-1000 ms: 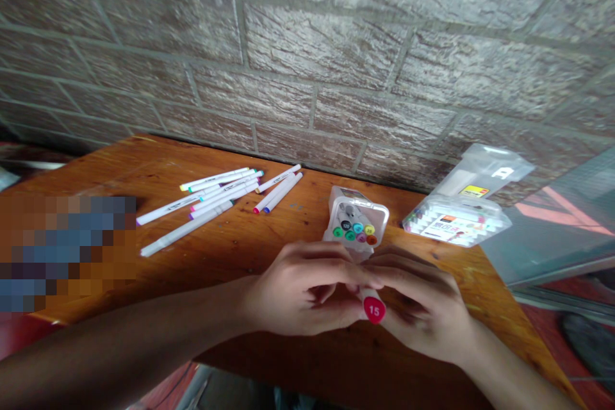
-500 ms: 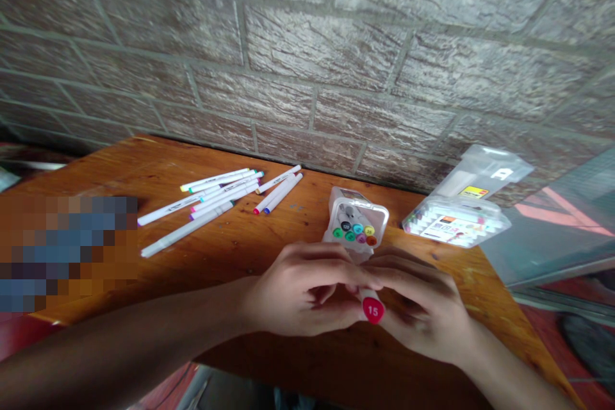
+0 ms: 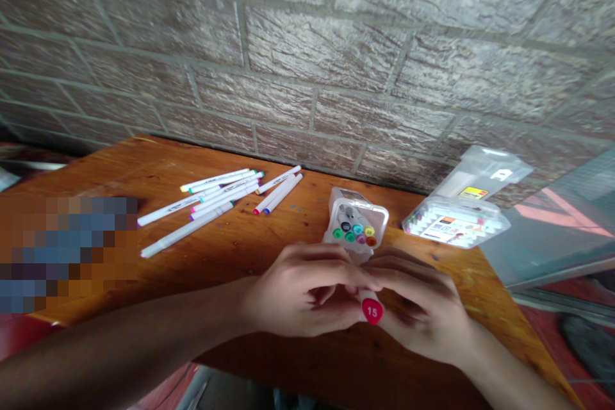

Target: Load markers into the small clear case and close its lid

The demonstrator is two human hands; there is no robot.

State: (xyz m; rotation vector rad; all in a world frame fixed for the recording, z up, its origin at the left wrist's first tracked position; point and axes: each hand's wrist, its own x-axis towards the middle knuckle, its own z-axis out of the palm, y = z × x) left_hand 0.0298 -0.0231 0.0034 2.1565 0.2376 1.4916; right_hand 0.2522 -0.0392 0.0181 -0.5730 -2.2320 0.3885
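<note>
Between my two hands is a white marker, its red end marked 15 turned toward me. My left hand closes its fingers on the marker from the left. From the other side, my right hand also has its fingers on it; the fingers hide most of the barrel. Just beyond my hands stands a clear plastic case with several markers in it, their numbered ends in black, blue, yellow, green, pink and orange. My fingers cover the near part of this case.
Several white markers lie loosely piled on the wooden table at the left. Three more markers lie close by. At the right edge, a second clear case with its lid up holds markers. A stone-block wall rises behind the table.
</note>
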